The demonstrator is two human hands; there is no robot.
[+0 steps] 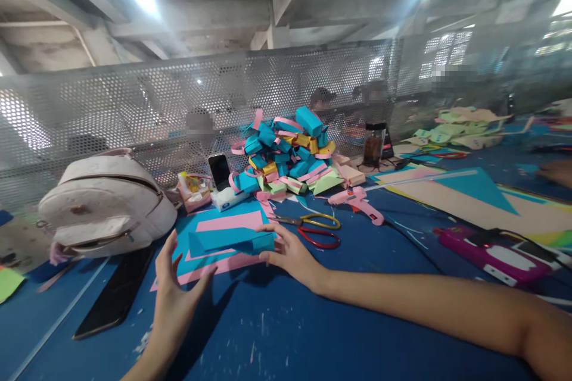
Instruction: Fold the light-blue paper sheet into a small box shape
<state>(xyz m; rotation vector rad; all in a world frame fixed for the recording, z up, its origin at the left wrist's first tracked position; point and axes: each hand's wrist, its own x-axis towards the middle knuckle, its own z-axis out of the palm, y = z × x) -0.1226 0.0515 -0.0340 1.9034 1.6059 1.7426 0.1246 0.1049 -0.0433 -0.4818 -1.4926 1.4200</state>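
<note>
A folded piece of blue paper (227, 242) is pinched at its right end by my right hand (292, 253). It is held above blue and pink paper sheets (227, 222) that lie on the table. My left hand (176, 286) is beside the folded paper's left end, thumb and fingers spread apart, with nothing between them. Just beyond my right hand lie scissors (319, 238) with one yellow and one red handle. A pink hot glue gun (357, 201) rests on its side to their right.
Folded blue, pink and yellow paper pieces (286, 155) are heaped at the back. A white backpack (109, 202) and a dark phone (116, 289) lie left. A magenta power strip (487, 253), large paper sheets (473, 190) and a dark-lidded jar (374, 144) are right, before a perforated metal screen (170, 95).
</note>
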